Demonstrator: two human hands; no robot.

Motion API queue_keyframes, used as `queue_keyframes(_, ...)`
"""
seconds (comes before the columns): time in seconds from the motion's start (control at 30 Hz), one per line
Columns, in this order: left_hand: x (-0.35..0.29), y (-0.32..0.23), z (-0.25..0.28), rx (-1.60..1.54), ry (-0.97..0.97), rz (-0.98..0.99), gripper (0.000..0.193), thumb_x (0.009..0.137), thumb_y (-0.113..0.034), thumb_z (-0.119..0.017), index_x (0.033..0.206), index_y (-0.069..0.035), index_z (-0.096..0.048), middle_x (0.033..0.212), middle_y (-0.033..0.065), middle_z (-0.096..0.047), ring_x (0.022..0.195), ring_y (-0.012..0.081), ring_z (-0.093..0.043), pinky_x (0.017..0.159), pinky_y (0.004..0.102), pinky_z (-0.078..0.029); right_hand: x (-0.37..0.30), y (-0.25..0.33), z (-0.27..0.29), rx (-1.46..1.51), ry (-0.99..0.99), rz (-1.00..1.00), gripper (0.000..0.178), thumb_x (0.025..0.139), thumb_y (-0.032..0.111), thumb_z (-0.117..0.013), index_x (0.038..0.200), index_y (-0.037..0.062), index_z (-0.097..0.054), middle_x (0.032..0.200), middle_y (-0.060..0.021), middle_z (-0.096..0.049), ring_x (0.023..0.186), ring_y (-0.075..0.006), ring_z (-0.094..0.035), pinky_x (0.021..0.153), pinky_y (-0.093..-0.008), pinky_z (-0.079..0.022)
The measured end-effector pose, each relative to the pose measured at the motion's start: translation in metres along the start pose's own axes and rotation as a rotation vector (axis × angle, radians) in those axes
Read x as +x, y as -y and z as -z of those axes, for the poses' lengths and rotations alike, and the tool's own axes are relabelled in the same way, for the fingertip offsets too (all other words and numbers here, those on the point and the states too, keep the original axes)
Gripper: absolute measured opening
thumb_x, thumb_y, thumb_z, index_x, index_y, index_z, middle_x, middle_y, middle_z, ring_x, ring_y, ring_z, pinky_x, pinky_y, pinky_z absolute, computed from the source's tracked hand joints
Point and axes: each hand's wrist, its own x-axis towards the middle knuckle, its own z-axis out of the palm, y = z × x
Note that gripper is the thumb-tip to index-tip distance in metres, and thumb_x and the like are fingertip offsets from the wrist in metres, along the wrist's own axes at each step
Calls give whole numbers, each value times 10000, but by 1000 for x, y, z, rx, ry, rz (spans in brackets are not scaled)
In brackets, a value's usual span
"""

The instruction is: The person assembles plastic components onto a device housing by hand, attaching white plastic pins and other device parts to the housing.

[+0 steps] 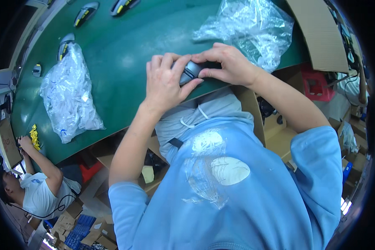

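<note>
Both hands meet at the near edge of the green table, around a small grey rounded plastic shell [190,72] with dark stripes. My left hand [167,79] grips it from the left, with the thumb along its near side and the fingers over its far side. From the right, my right hand [226,63] pinches its end between thumb and bent fingers. Fingers cover much of the shell, so its full shape is hidden.
On the green table [125,62], clear plastic bags lie left [68,91] and right [254,29]. Several grey, black and yellow plastic pieces [86,14] lie at the far left. A cardboard flap [318,35] rises at right; a co-worker [41,183] sits at lower left beside yellow parts [34,136].
</note>
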Motion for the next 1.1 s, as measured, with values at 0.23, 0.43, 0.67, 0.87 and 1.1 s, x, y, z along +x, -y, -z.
queue_keyframes(0.23,-5,-11,-13,10,-91,42,581,851,-446,-894,1327,-152,-740,1199,68,-675,1124,322,-571,967,468,-432,52,14,28,2,549,-366,560,971,594,-802,899,39,-781,806,-114,-757,690,-236,-680,605,-398,-509)
queue_keyframes(0.43,-5,-10,-13,-25,-111,46,580,838,-429,-901,1322,-153,-738,1197,65,-675,1129,319,-575,973,469,-431,75,9,30,256,767,-637,568,1045,566,-744,838,39,-770,801,-60,-752,770,-164,-734,700,-328,-551)
queue_keyframes(0.67,1,-8,-12,-48,-96,29,593,838,-422,-900,1302,-100,-721,1196,80,-670,1108,327,-585,961,473,-443,119,29,39,-221,978,-289,405,1000,456,-755,913,68,-831,848,-71,-834,782,-267,-792,756,-453,-608)
queue_keyframes(0.87,-4,-3,-4,-46,-105,14,612,836,-407,-910,1300,-61,-709,1172,127,-667,1091,364,-596,964,487,-464,90,22,30,-88,726,-121,411,970,481,-792,912,77,-830,781,-139,-777,734,-361,-728,706,-480,-570)
queue_keyframes(1.1,128,77,13,105,-270,167,664,892,-444,-875,1357,-7,-693,1266,221,-685,1141,425,-612,1006,530,-493,78,-45,118,48,22,-257,252,1064,283,-753,1032,42,-822,849,-101,-780,747,-208,-705,718,-371,-557)
